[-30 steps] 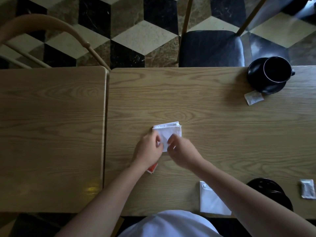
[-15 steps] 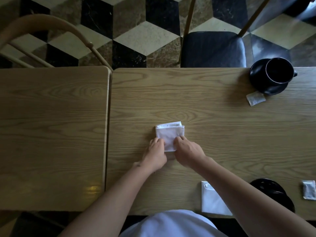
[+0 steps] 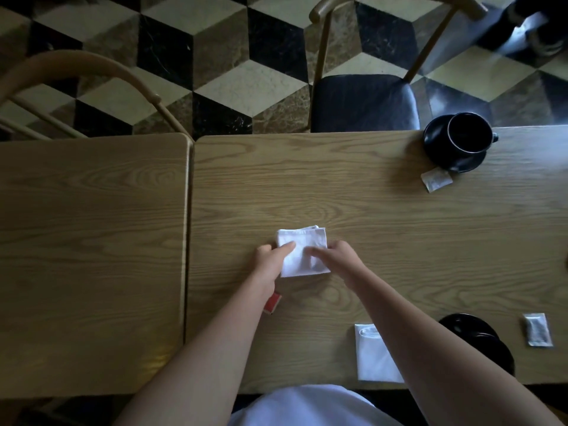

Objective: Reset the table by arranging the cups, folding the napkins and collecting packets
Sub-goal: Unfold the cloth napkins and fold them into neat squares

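Both hands flat-ish on folded napkin (image 3: 302, 255) mid-table: L hand (image 3: 270, 265) and R hand (image 3: 336, 256) pressing w/ straight fingers, not gripping. Risk: layers spring open or slide on release, fold goes skewed.

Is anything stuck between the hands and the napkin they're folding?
No. The left hand and right hand both rest fingers directly on the white napkin, with nothing visible between.
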Demonstrator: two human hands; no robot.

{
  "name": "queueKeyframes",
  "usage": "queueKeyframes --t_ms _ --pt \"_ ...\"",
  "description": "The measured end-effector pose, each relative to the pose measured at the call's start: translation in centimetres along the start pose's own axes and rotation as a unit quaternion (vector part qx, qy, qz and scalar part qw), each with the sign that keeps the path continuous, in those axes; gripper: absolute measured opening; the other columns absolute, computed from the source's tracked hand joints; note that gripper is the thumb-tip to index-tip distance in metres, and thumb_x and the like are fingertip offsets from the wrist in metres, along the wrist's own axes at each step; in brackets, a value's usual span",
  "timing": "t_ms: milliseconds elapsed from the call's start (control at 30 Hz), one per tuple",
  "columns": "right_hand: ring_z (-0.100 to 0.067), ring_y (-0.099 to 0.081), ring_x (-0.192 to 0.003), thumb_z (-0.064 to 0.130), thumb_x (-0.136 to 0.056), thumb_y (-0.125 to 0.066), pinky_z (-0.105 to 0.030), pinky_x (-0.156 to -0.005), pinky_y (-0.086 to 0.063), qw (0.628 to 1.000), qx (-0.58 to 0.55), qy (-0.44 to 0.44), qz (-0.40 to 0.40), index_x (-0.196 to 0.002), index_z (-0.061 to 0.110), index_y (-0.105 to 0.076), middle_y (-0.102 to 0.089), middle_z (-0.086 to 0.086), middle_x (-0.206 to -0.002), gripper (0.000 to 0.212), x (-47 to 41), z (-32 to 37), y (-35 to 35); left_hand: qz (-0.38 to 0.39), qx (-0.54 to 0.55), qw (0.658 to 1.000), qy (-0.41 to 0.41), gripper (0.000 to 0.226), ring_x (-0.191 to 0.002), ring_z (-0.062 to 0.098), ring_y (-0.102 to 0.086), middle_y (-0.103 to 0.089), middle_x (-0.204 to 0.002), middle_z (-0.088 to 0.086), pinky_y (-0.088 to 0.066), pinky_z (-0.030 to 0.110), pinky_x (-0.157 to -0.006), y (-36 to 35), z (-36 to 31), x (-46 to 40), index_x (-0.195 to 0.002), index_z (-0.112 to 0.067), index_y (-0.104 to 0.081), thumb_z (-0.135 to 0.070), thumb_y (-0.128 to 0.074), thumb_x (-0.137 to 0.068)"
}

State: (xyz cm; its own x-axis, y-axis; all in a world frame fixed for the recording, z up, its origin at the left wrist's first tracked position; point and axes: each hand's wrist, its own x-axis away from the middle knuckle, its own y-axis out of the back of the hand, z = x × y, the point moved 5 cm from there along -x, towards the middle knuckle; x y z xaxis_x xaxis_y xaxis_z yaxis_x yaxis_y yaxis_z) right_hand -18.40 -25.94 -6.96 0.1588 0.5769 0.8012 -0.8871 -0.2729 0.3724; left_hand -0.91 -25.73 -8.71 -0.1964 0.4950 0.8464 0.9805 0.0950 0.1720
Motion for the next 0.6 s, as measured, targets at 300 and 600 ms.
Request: queueKeyframes --t_ms 300,600 --pt "-0.024 -0.061 -0.084 0.006 -0.091 -0.066 -0.031 -0.074 -0.045 0.967 -0.212 0.109 0.087 -0.114 -0.008 -0.066 -0.069 -0.017 -0.098 0.027 8.7 -0.1 1.5 0.075 0.071 0.99 -0.093 0.023 -0.083 0.026 -0.068 -0.072 -0.102 0.017 -0.055 0.038 -0.076 -1.1 -1.4 6.2 -0.101 -0.002 -0.067 -0.02 -0.069 -0.088" --pt "-0.022 -0.067 -0.087 0.055 -0.096 -0.05 -0.03 -0.066 -0.047 0.961 -0.142 0.106 -0.214 -0.095 0.011 -0.068 -0.071 -0.004 -0.093 0.048 16.2 -2.2 5.0 -0.023 -0.103 0.948 -0.299 0.048 -0.099 0.035 -0.066 -0.072 -0.105 0.016 -0.038 0.031 -0.068 -3.2 -2.6 16.6 -0.097 -0.011 -0.06 -0.058 -0.056 -0.09"
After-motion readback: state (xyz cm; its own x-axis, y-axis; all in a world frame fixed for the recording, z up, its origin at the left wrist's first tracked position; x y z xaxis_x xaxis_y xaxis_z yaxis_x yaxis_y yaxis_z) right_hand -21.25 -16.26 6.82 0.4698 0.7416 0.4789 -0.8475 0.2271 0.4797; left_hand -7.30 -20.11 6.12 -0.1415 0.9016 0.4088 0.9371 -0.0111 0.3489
